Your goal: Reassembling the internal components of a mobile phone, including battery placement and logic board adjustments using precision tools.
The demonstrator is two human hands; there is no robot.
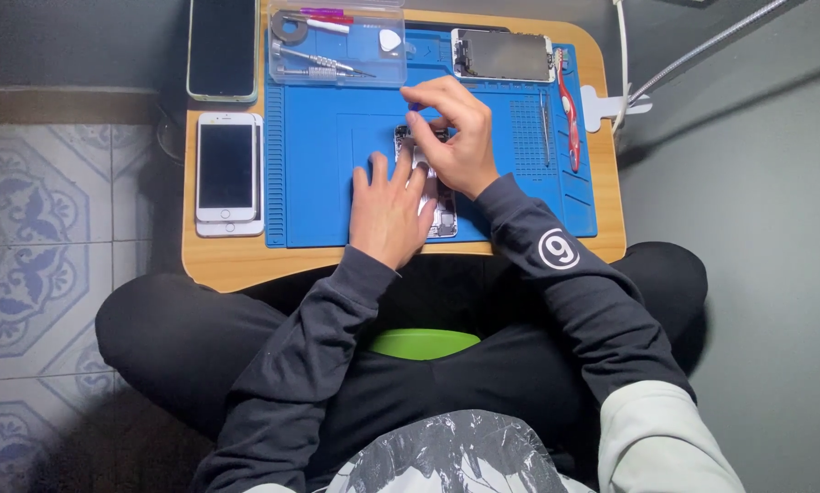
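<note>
Seated at a low wooden desk (246,265), a person's left hand (389,212) lies flat, steadying an opened phone (442,212) on a blue mat (328,183), while right-hand fingers (428,102) pinch a small purple-handled tool (415,107), apparently mid-disassembly, calling for careful, precise pressure.

Matt blue rubbery mat (337,173) on smooth wood-look tray (218,260); glossy glass phone (226,166), clear plastic box (337,46), metal tweezers (323,62).

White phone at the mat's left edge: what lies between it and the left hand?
Head view: only bare blue mat between the white phone and the left hand; no tool or part there.
</note>
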